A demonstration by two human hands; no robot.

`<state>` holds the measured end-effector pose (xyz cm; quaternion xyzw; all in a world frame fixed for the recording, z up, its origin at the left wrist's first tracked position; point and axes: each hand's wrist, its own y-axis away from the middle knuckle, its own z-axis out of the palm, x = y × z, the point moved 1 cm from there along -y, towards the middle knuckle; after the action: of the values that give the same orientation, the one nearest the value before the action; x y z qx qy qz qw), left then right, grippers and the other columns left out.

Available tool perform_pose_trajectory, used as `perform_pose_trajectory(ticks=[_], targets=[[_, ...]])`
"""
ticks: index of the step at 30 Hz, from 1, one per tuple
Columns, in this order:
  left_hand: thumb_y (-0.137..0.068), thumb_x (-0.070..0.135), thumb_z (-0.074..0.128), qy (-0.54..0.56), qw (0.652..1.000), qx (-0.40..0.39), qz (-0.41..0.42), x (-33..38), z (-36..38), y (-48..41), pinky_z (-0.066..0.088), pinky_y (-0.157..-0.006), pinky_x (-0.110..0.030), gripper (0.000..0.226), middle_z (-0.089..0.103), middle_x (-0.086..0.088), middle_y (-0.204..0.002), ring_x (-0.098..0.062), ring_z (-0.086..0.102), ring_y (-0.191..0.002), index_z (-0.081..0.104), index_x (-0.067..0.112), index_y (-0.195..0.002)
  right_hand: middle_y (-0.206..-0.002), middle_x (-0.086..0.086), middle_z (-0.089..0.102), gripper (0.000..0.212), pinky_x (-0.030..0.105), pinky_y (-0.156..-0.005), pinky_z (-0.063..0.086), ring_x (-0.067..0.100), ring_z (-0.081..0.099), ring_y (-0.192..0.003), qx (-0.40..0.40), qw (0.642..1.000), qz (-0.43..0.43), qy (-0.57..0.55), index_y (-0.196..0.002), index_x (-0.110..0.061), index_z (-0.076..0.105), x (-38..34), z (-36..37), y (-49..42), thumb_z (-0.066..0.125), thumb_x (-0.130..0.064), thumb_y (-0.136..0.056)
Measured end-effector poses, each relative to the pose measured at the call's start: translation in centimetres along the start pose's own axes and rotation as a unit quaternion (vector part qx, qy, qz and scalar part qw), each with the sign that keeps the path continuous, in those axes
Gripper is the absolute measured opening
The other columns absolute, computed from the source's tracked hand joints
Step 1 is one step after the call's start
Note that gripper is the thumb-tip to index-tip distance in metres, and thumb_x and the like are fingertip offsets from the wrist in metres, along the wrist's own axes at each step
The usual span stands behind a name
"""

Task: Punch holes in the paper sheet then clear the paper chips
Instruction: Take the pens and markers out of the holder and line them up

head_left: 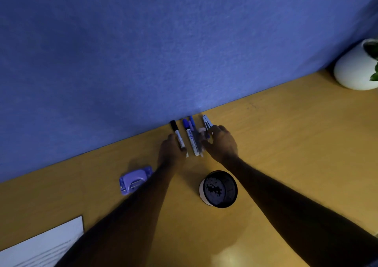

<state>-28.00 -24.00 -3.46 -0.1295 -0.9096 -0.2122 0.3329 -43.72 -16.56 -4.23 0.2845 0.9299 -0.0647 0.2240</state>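
Lilac plastic hole punch (135,179), low and rounded: lies flat on the ochre wooden desk (286,144), just left of the black mesh pen cup (219,188), untouched. Judged light, rigid and smooth; take it by the domed lever top and you should keep it from skating.

White paper sheet (41,246): well left of the cup and nearer you, at the desk's near corner. Likely thin and floppy; lift it by an edge.

Markers, black-capped (177,134) and blue-capped (190,137): beyond the cup, against the blue wall.

Your left hand (171,150): fingers curled loosely beside the black-capped marker; grip on it cannot be told. Your right hand (219,141): fingers spread, resting over small items, clamped on nothing visible.
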Motion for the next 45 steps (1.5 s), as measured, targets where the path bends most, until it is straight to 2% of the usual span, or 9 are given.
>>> perform_pose_trajectory(ticks=[2, 4, 10, 22, 28, 33, 36, 42, 45], targets=[[-0.080, 0.017, 0.072, 0.002, 1.000, -0.003, 0.000, 0.2, 0.2, -0.1, 0.050, -0.092, -0.041, 0.048, 0.067, -0.016, -0.117, -0.033, 0.060, -0.114, 0.054, 0.006, -0.124, -0.116, 0.009, 0.055, 0.043, 0.041, -0.076, 0.055, 0.025, 0.053, -0.105, 0.012, 1.000, -0.008, 0.008, -0.118, -0.016, 0.059, 0.5, -0.3, -0.2, 0.064, -0.045, -0.086], [-0.079, 0.015, 0.073, 0.013, 1.000, -0.001, 0.005, 0.5, 0.4, 0.0, 0.051, -0.090, -0.039, 0.046, 0.068, -0.015, -0.116, -0.032, 0.062, -0.112, 0.057, 0.008, -0.122, -0.130, 0.011, 0.050, 0.057, 0.042, -0.086, 0.054, 0.026, 0.049, -0.117, -0.023, 0.999, -0.002, -0.025, -0.133, -0.016, 0.051, 1.0, -0.5, -0.5, 0.066, -0.044, -0.086], [-0.077, 0.016, 0.074, 0.032, 0.999, -0.004, 0.020, 1.4, 1.0, 0.2, 0.049, -0.086, -0.036, 0.045, 0.070, -0.013, -0.111, -0.031, 0.062, -0.108, 0.058, 0.011, -0.120, -0.142, 0.006, 0.046, 0.066, 0.039, -0.094, 0.050, 0.027, 0.047, -0.125, -0.075, 0.995, -0.049, -0.042, -0.139, -0.018, 0.048, 1.2, -0.1, -0.6, 0.070, -0.043, -0.083], [-0.078, 0.014, 0.076, 0.049, 0.998, -0.005, 0.030, 2.0, 1.3, 0.2, 0.053, -0.090, -0.037, 0.050, 0.070, -0.012, -0.116, -0.026, 0.066, -0.109, 0.058, 0.007, -0.124, -0.146, 0.009, 0.041, 0.073, 0.043, -0.095, 0.049, 0.031, 0.042, -0.130, -0.082, 0.995, -0.051, -0.011, -0.142, -0.019, 0.041, 1.0, 0.3, -0.5, 0.069, -0.047, -0.081], [-0.076, 0.019, 0.078, 0.038, 0.999, 0.003, 0.031, 1.7, 0.9, 0.3, 0.048, -0.079, -0.030, 0.048, 0.070, -0.013, -0.111, -0.029, 0.065, -0.106, 0.059, 0.007, -0.118, -0.145, 0.011, 0.040, 0.076, 0.044, -0.096, 0.048, 0.034, 0.041, -0.130, -0.098, 0.994, -0.038, -0.030, -0.144, -0.019, 0.039, 1.1, -0.2, -0.4, 0.070, -0.047, -0.081], [-0.078, 0.020, 0.076, 0.017, 0.999, 0.003, 0.031, 1.5, -0.2, 0.7, 0.052, -0.085, -0.036, 0.047, 0.070, -0.014, -0.113, -0.031, 0.064, -0.109, 0.058, 0.008, -0.119, -0.147, 0.011, 0.039, 0.078, 0.044, -0.095, 0.048, 0.032, 0.040, -0.131, -0.101, 0.994, -0.033, -0.023, -0.145, -0.019, 0.037, 0.8, -1.3, 0.0, 0.069, -0.050, -0.080], [-0.078, 0.021, 0.075, 0.007, 0.999, 0.009, 0.036, 1.3, -1.2, 1.4, 0.047, -0.079, -0.030, 0.046, 0.069, -0.014, -0.112, -0.031, 0.063, -0.108, 0.058, 0.009, -0.119, -0.149, 0.009, 0.038, 0.081, 0.044, -0.097, 0.047, 0.031, 0.039, -0.132, -0.110, 0.993, -0.033, -0.003, -0.146, -0.017, 0.036, 0.4, -2.3, 0.4, 0.072, -0.046, -0.081], [-0.081, 0.021, 0.071, -0.008, 0.999, 0.010, 0.050, 0.7, -3.6, 4.0, 0.048, -0.088, -0.038, 0.056, 0.066, -0.017, -0.115, -0.034, 0.058, -0.111, 0.050, 0.008, -0.131, -0.144, 0.011, 0.044, 0.070, 0.039, -0.096, 0.044, 0.030, 0.042, -0.129, -0.071, 0.995, -0.072, -0.004, -0.143, -0.013, 0.041, -1.9, -5.2, 1.3, 0.066, -0.045, -0.086], [-0.082, 0.023, 0.070, 0.000, 0.999, 0.019, 0.049, -0.2, -4.6, 5.8, 0.047, -0.087, -0.034, 0.064, 0.067, -0.014, -0.112, -0.029, 0.059, -0.110, 0.045, 0.009, -0.139, -0.143, 0.010, 0.046, 0.067, 0.042, -0.097, 0.045, 0.030, 0.042, -0.130, -0.072, 0.995, -0.071, 0.007, -0.142, -0.014, 0.042, -2.9, -6.4, 2.1, 0.065, -0.044, -0.087]])
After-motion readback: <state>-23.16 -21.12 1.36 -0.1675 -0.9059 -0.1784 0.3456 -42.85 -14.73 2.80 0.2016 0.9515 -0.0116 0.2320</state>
